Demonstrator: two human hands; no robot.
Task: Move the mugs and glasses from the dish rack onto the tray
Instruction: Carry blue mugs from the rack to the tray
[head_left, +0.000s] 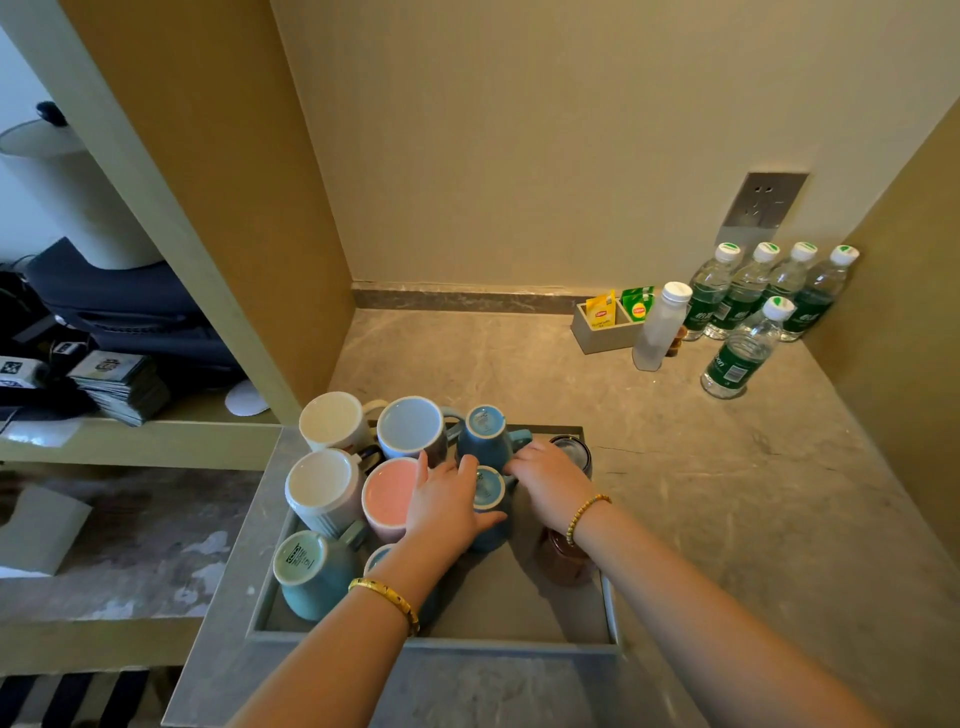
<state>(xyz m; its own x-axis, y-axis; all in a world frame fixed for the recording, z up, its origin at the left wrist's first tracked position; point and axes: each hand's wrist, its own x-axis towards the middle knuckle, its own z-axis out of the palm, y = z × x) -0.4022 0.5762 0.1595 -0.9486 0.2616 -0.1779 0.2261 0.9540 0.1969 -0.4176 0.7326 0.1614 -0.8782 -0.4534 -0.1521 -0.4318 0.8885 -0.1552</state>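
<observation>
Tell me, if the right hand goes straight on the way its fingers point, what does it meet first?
Probably the upside-down dark blue mug: the right hand points at its handle side, fingertips nearly there. Depth is unclear.

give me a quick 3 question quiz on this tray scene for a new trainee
1. True or false: the mugs on the tray stand upside down, bases up.
2. Which hand wraps the small blue mug? A) left hand B) right hand C) neither
3. How many capped water bottles with green labels stand in the back right corner of the counter?

Key:
1. True; flat bases face up, one teal mug shows a printed base.
2. A; the right hand only reaches in beside it.
3. Five; the plain white bottle is not counted.
</observation>
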